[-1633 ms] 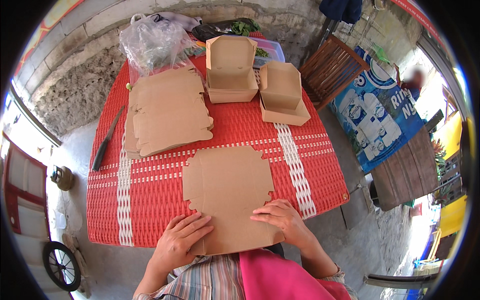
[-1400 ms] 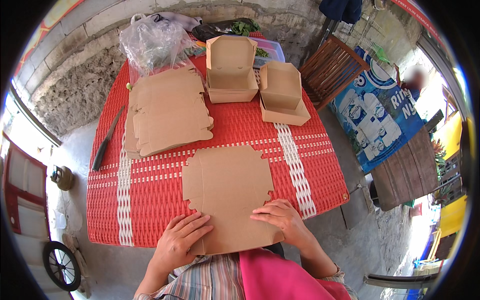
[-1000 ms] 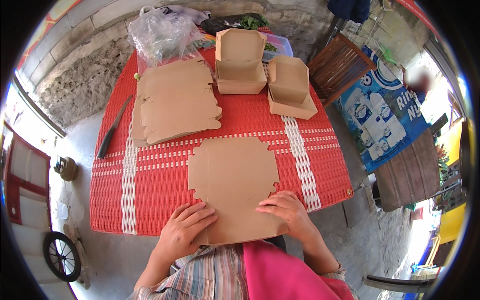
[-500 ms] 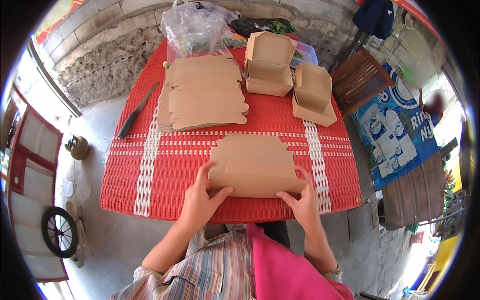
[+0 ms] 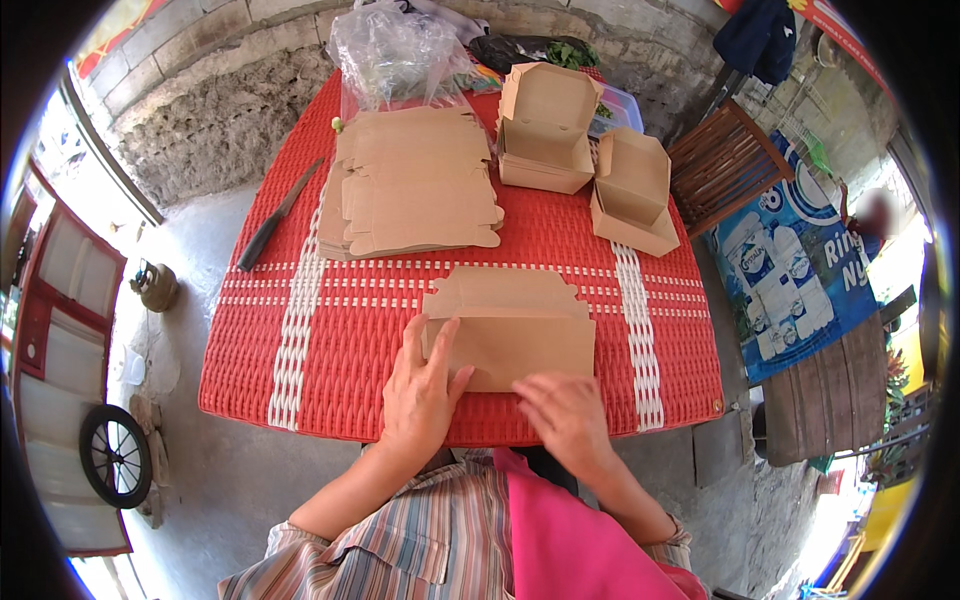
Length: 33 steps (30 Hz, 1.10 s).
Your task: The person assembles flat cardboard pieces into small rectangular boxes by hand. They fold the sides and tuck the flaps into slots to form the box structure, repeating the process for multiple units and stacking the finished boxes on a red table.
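Observation:
In front of me on the red woven table (image 5: 330, 370) lies a brown cardboard box blank (image 5: 530, 345). Its near part is folded over toward the far side, and the notched far flap still shows beyond the fold. My left hand (image 5: 418, 390) rests on the blank's left end with its fingers spread. Over the near edge, right of centre, my right hand (image 5: 568, 412) has its fingers stretched out, slightly blurred. Farther back is a stack of flat box blanks (image 5: 415, 190). To its right stand formed boxes with raised lids, one (image 5: 545, 150) behind another (image 5: 632, 205).
A knife (image 5: 280, 215) with a dark handle lies at the table's left. At the back are a clear plastic bag (image 5: 395, 60), a black bag (image 5: 505, 50) and a plastic container (image 5: 620, 105) with greens. A wooden chair (image 5: 725, 160) stands at the far right.
The near part of the blank has been folded over away from me. My left hand has moved up onto its left end, and my right hand has shifted left along the near edge.

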{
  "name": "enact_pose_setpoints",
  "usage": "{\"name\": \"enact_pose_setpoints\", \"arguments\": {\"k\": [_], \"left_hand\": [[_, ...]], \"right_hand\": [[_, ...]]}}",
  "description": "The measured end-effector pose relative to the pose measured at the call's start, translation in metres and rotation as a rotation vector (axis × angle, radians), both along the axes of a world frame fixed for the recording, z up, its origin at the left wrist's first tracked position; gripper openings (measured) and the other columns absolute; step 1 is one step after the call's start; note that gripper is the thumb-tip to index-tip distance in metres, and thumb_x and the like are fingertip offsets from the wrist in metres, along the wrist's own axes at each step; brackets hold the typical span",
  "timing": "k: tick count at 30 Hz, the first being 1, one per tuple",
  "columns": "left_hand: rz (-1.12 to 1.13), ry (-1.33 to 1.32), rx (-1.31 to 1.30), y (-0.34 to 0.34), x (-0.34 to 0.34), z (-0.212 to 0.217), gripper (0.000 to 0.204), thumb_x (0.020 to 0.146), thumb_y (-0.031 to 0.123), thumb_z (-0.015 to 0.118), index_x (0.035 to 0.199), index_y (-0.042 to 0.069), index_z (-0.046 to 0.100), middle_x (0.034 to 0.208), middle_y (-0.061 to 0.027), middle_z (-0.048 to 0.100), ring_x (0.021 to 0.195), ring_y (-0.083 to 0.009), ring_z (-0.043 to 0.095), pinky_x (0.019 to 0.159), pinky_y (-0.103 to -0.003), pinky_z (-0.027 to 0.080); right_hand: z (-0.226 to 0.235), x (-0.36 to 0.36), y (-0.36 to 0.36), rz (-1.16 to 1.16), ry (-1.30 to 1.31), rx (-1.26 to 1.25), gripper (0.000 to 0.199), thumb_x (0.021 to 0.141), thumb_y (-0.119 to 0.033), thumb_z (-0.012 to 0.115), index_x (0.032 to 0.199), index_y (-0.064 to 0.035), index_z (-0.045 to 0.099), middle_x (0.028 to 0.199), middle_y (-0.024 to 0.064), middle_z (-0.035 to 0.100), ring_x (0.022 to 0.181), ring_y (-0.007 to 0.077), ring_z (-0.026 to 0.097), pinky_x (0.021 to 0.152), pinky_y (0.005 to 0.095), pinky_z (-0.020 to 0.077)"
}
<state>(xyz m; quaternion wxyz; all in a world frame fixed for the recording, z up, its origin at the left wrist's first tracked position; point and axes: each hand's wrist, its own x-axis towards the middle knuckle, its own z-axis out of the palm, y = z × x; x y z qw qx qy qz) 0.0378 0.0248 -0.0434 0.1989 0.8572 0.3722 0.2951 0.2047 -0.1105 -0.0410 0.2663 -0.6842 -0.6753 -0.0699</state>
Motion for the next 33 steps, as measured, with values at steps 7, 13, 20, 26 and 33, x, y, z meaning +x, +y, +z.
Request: {"name": "enact_pose_setpoints", "arguments": {"k": [7, 13, 20, 26, 33], "left_hand": [[-0.392, 0.117, 0.102, -0.014, -0.015, -0.003, 0.038, 0.08, 0.013, 0.07, 0.116, 0.003, 0.065, 0.114, -0.0099, 0.062, 0.107, -0.0276, 0.057, 0.09, -0.04, 0.047], [-0.452, 0.113, 0.148, -0.02, -0.019, 0.002, 0.043, 0.082, 0.018, 0.068, 0.12, -0.001, 0.062, 0.127, -0.01, 0.057, 0.113, -0.0265, 0.055, 0.093, -0.039, 0.046], [-0.468, 0.211, 0.158, -0.016, -0.022, 0.005, 0.044, 0.085, 0.023, 0.067, 0.122, 0.001, 0.062, 0.13, -0.0072, 0.055, 0.118, -0.0256, 0.051, 0.096, -0.042, 0.043], [-0.436, 0.229, 0.146, -0.014, -0.03, 0.006, 0.04, 0.085, 0.022, 0.067, 0.12, 0.004, 0.064, 0.129, -0.0062, 0.055, 0.123, -0.0268, 0.048, 0.098, -0.048, 0.04], [-0.39, 0.246, 0.173, -0.008, -0.05, 0.009, 0.034, 0.086, 0.018, 0.065, 0.117, 0.004, 0.065, 0.125, -0.0063, 0.055, 0.125, -0.0303, 0.046, 0.099, -0.049, 0.04]], "right_hand": [[0.0, -0.019, -0.006, 0.075, -0.013, -0.109, 0.043, 0.084, -0.026, 0.07, 0.122, -0.0067, 0.065, 0.12, -0.0004, 0.059, 0.113, 0.0143, 0.053, 0.095, 0.0363, 0.0375], [0.002, -0.022, -0.005, 0.062, -0.017, -0.151, 0.045, 0.085, -0.028, 0.069, 0.124, -0.0059, 0.064, 0.119, 0.0, 0.059, 0.112, 0.0137, 0.053, 0.096, 0.0381, 0.0367], [0.004, -0.016, -0.003, 0.038, -0.052, -0.151, 0.036, 0.086, -0.026, 0.069, 0.117, -0.0073, 0.068, 0.113, 0.0004, 0.064, 0.108, 0.0139, 0.058, 0.099, 0.0464, 0.034], [0.001, 0.006, -0.016, -0.031, -0.056, -0.089, 0.024, 0.086, -0.023, 0.069, 0.106, -0.0087, 0.072, 0.102, 0.0005, 0.069, 0.101, 0.0143, 0.063, 0.101, 0.0477, 0.034], [0.003, 0.024, -0.03, -0.082, -0.043, -0.068, 0.019, 0.086, -0.02, 0.069, 0.101, -0.0086, 0.073, 0.102, 0.0009, 0.068, 0.099, 0.0165, 0.064, 0.1, 0.047, 0.0355]]}}
